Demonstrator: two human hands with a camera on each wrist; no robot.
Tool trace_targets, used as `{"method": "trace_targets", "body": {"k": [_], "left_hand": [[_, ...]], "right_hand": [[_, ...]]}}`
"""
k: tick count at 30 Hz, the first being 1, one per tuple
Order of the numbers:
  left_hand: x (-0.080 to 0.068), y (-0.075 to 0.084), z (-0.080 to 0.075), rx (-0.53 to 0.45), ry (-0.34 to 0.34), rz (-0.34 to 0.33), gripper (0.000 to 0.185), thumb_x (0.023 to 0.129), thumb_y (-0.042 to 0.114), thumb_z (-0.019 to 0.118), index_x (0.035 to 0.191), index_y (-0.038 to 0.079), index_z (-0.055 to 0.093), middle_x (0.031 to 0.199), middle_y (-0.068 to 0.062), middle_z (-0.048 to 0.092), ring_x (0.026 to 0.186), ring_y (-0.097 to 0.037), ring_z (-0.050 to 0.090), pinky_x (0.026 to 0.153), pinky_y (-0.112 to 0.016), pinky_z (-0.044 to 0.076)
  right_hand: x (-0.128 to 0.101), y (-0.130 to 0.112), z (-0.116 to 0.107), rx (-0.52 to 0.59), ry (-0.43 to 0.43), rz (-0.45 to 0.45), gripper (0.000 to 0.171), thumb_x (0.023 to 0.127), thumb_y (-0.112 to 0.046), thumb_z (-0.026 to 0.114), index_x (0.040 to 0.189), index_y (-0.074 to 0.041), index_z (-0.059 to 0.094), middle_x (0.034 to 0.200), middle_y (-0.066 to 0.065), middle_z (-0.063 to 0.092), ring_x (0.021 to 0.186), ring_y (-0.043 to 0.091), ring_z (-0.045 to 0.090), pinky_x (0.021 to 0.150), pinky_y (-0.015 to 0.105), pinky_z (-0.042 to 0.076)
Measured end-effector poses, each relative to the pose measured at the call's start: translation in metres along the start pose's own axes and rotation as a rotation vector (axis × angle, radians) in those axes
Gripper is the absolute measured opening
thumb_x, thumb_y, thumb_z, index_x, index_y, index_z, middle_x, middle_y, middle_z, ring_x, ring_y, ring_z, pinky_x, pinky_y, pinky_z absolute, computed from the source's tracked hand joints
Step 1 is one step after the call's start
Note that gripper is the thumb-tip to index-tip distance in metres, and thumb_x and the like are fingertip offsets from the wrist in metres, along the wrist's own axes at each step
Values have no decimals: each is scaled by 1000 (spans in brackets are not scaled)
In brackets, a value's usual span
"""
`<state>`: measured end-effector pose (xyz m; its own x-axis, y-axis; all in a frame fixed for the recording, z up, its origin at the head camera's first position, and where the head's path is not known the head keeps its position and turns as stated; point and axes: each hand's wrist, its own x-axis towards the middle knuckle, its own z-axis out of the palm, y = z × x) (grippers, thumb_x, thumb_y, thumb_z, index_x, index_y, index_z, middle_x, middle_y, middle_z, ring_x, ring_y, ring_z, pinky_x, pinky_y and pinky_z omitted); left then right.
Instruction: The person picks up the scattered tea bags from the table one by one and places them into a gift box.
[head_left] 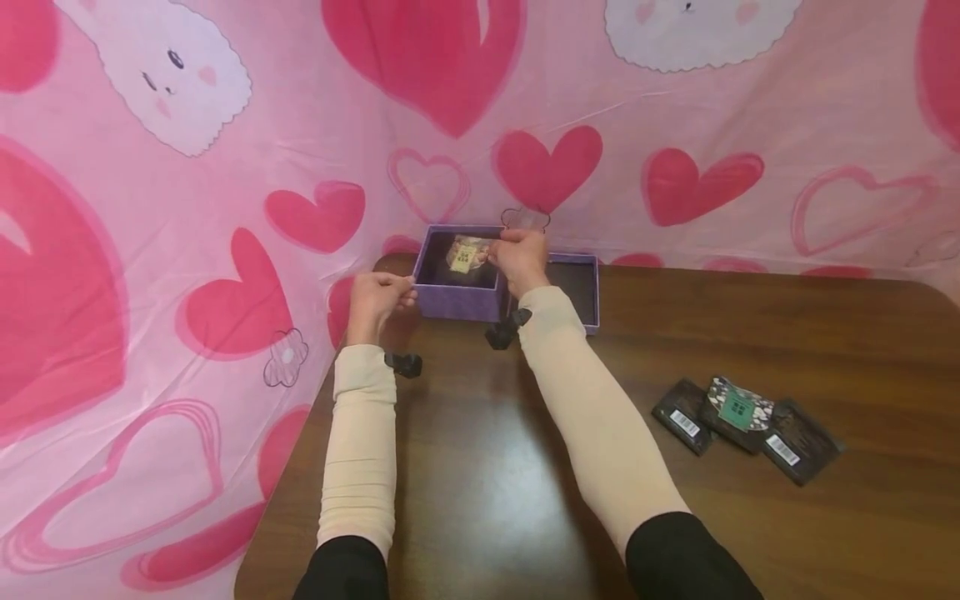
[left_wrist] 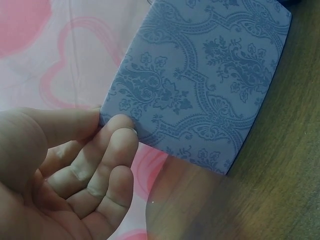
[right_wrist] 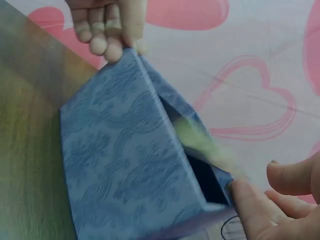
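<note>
A purple patterned box [head_left: 459, 303] stands without its lid at the back of the table. My left hand [head_left: 377, 302] pinches its front left corner between thumb and fingers, which the left wrist view shows up close on the box wall [left_wrist: 200, 90]. Over the box opening is a small packet [head_left: 467, 255] with a yellow-green label, blurred in the right wrist view. My right hand [head_left: 522, 257] is beside it at the box's right edge. In the right wrist view, that hand's thumb and fingers [right_wrist: 255, 212] are spread apart, with the packet beyond them.
A shallow purple tray-like lid [head_left: 597, 302] lies right of the box, partly behind my right arm. On the brown table [head_left: 480, 483] to the right, two dark packets with barcodes [head_left: 681, 415] [head_left: 802, 442] flank a green-labelled packet [head_left: 737, 412]. A pink heart-print cloth [head_left: 697, 92] hangs behind.
</note>
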<state>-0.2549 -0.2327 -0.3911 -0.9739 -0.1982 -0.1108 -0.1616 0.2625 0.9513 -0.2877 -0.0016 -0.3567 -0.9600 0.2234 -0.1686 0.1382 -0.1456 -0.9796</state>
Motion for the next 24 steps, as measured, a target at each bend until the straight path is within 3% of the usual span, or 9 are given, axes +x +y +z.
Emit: {"method": "trace_targets", "body": {"k": [3, 9, 17, 24], "left_hand": [[1, 3, 1, -8, -1, 10, 26, 93, 11, 73, 105, -12, 73, 77, -12, 73, 63, -16, 70, 74, -38, 61], [3, 6, -1, -16, -9, 13, 26, 94, 11, 73, 106, -12, 72, 72, -8, 71, 65, -18, 71, 74, -37, 61], [4, 7, -11, -20, -9, 10, 27, 94, 11, 72, 107, -13, 71, 73, -8, 72, 68, -19, 72, 84, -45, 58], [4, 6, -18, -33, 16, -23, 28, 93, 10, 74, 108, -13, 71, 69, -6, 70, 64, -17, 71, 64, -27, 60]], "right_hand": [[2, 2, -8, -13, -12, 3, 34, 90, 6, 67, 123, 12, 64, 110, 24, 70, 97, 30, 71, 81, 32, 59], [1, -6, -32, 88, -33, -69, 30, 90, 12, 64, 119, 16, 64, 111, 31, 67, 85, 27, 70, 83, 34, 59], [-12, -20, -69, 131, -72, -140, 27, 91, 11, 66, 117, 17, 64, 98, 23, 70, 81, 23, 72, 84, 35, 58], [-23, -18, -104, 99, -67, -147, 30, 88, 11, 70, 116, 17, 65, 93, 18, 72, 77, 19, 72, 82, 33, 59]]}}
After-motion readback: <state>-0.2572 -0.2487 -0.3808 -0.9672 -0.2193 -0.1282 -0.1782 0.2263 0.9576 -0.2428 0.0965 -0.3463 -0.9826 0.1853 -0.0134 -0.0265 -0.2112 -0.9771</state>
